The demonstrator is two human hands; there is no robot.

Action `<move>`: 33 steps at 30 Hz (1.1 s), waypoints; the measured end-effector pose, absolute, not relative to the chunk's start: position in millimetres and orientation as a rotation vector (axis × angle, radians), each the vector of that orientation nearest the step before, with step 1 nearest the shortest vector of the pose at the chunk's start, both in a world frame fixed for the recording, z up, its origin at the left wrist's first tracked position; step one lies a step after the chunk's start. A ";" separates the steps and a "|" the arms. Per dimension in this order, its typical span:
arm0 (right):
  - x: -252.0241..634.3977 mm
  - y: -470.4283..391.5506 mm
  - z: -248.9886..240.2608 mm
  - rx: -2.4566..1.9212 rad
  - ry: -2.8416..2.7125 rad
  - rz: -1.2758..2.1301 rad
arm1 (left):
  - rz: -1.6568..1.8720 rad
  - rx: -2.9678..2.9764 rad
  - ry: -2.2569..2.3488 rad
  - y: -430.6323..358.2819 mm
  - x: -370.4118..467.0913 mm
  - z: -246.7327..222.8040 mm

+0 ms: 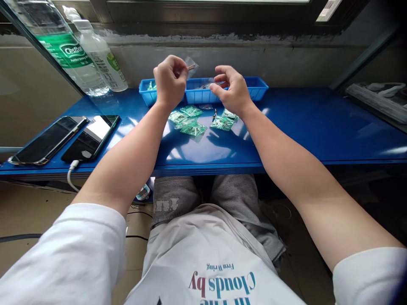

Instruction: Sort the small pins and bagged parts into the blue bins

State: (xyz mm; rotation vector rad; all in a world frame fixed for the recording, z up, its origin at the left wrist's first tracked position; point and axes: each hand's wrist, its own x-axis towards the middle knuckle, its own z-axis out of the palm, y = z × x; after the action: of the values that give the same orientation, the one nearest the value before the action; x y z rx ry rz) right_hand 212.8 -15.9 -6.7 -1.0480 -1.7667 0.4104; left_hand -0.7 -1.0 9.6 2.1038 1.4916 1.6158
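Observation:
Pinched in my left hand (171,80) is a small clear plastic bag (192,66) with a thin brownish piece inside, raised above the blue bins. My right hand (231,88) is apart from it, fingers spread and curved, over the right part of the larger blue bin (203,96), where clear bags show. A smaller blue bin (147,98) holding something green sits behind my left wrist. Below the hands lie several small green packets (193,128) in a left group and a few more green packets (221,123) at right. Small dark pieces (215,114) lie beside the right group.
Two phones (90,137) lie at the left of the blue table (318,127), one with a white cable (71,174). A large water bottle (68,55) and a smaller bottle (103,59) stand at the back left. Behind the bins is a wall (286,63).

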 end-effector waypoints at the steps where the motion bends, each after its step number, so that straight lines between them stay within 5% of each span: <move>1: 213.3 -15.7 -7.3 -1.024 -1.757 0.417 | 1.606 2.105 1.357 -3.9 5.9 9.8; 18: 210.7 -24.4 -3.6 -0.841 -1.836 0.510 | 1.210 1.770 1.040 -18.2 28.3 9.5; 26: 210.9 -19.1 4.8 -1.448 -1.998 -0.048 | 1.440 1.660 1.249 3.1 20.6 6.2; 33: 208.6 -1.9 -9.8 -1.754 -2.283 -0.058 | 1.318 1.815 1.281 3.9 25.6 0.2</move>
State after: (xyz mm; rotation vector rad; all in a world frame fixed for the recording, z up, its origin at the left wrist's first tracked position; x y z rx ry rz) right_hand 208.6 -1.9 -9.8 -1.7539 -2.2833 -0.0579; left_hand 25.6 3.9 0.2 1.8153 1.2807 1.3185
